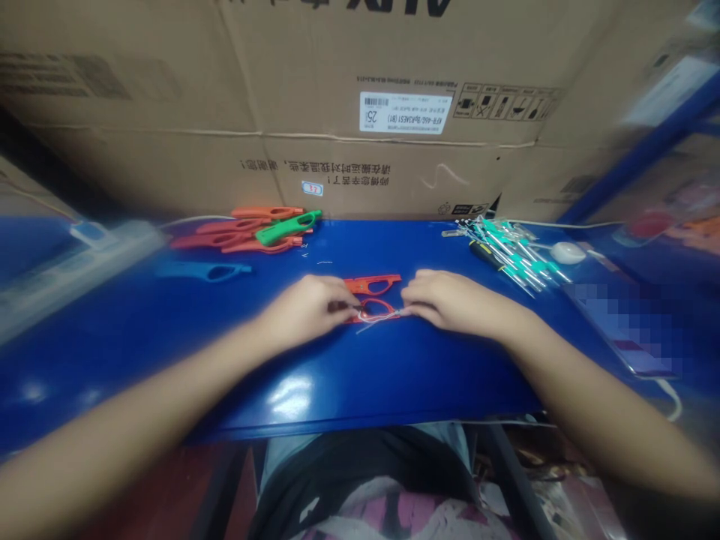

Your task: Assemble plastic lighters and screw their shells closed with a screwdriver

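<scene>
pinching a thin wire (378, 319) with the right hand (450, 300) at the frame's center; holding the left hand (312, 304) curled at a red shell half (378, 302), cannot tell gripping what. just beyond, see a second shell half (356, 286); at upper left, piled casings (247, 225); at upper right, teal-and-silver rods (517, 255).

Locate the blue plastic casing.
In the head view, the blue plastic casing lies left of centre on the blue tabletop, between the white power strip and the left hand, just below the heaped orange casings.
</scene>
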`<state>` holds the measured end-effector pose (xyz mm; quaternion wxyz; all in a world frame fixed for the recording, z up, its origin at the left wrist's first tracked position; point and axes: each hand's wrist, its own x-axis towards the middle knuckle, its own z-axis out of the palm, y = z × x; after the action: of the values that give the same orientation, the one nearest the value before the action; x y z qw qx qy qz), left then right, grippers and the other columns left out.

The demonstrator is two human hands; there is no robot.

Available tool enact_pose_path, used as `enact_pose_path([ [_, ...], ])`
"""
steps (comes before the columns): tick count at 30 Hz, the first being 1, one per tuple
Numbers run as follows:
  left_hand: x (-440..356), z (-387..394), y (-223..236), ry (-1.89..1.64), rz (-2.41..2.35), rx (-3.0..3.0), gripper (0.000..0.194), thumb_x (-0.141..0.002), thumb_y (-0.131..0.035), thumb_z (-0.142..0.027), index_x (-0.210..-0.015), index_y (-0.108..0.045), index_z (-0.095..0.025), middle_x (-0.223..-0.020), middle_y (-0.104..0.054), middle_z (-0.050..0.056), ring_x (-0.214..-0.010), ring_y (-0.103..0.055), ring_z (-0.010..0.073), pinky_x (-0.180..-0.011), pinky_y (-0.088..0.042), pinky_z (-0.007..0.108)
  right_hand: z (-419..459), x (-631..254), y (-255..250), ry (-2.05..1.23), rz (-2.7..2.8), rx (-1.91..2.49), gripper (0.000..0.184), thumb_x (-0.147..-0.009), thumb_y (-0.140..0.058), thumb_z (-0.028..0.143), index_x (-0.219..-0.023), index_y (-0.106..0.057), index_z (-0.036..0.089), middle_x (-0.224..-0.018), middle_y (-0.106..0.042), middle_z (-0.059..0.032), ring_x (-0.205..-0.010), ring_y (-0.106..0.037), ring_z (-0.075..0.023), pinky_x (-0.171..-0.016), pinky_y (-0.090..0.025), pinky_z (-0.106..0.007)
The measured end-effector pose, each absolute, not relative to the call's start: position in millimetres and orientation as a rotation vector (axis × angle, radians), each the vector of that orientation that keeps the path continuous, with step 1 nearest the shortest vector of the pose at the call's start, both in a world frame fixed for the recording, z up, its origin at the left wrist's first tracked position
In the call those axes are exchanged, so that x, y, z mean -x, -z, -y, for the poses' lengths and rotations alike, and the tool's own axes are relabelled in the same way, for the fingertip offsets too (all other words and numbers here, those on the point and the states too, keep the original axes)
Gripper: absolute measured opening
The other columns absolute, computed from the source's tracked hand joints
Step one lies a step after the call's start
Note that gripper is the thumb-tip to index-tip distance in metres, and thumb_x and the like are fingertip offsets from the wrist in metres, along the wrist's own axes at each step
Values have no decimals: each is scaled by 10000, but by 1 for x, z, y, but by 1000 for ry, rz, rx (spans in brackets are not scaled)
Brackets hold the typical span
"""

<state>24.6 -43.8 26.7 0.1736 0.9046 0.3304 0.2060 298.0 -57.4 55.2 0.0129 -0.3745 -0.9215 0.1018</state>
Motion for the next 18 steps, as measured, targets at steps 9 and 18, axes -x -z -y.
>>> enact_pose_path([
  [9, -27, 48, -28, -584, -985, -2562, 162, -884, -695, -184, -1009, -798, -196, -957, -778, 58, -779, -720, 178, -723, -559, 284, 55, -293, -65, -377, 2920, 1184, 178, -962, -561, 199, -794, -616, 173, -873, -649, -51, -810, -546, -176, -715, -347, -284],
  [18, -28, 46, -24, -640, -959, -2558, 148, -877, -706, -185, -993, -799, -187, -943, -774, 57, -767, -710, 172, -746, -557, 289, 38, -278, -80, -1113, 2700, 1647, 187, -895, -639, 264, -745, -556, 191, -588, -625, 24, -544, -603, -133, -571, -390, -247],
])
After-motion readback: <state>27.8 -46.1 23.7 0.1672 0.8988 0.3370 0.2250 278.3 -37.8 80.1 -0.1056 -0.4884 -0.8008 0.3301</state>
